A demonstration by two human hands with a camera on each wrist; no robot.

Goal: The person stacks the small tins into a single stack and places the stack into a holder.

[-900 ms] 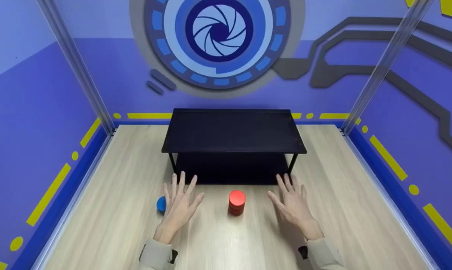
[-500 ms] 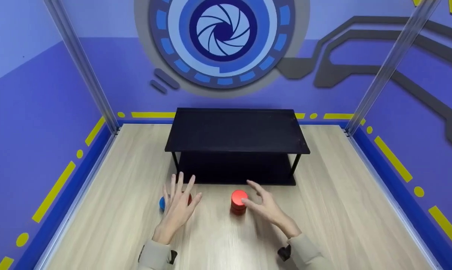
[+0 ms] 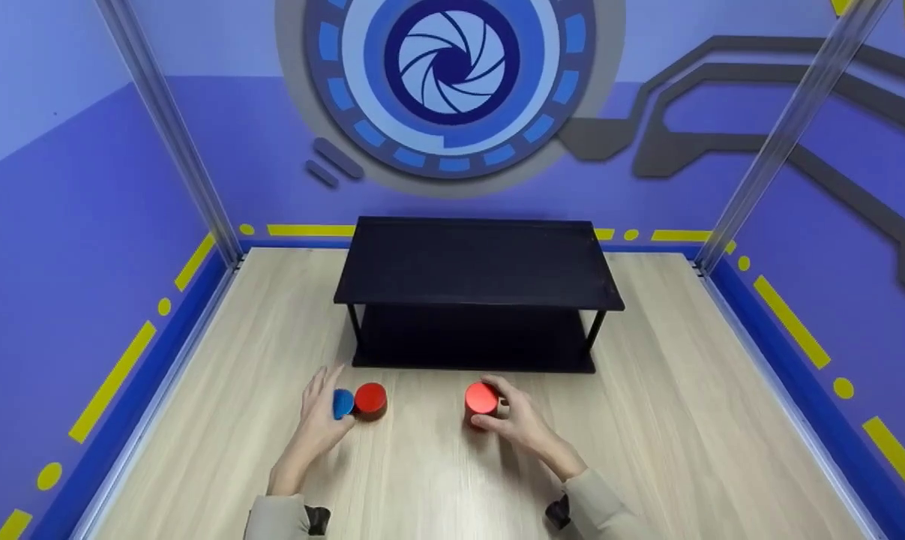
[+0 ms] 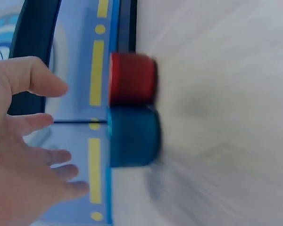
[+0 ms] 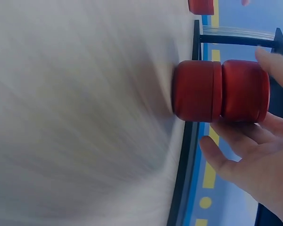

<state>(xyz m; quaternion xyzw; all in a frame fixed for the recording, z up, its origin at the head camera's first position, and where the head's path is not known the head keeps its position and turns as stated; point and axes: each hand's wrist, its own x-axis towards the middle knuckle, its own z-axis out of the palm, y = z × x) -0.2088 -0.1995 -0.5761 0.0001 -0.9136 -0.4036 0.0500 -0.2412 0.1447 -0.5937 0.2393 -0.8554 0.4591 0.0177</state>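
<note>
Canisters in red (image 5: 220, 91), stacked 2 high, stood before a black shelf (image 3: 478, 262), the right hand (image 3: 524, 421) curled round the upper one (image 5: 245, 91), seemingly for balance; beside a blue canister (image 4: 133, 136), the left hand (image 3: 319, 421) held nothing, fingers apart.

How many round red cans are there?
3: one red can beside a round blue can, plus an upper red can on a lower red can by the right hand.
</note>
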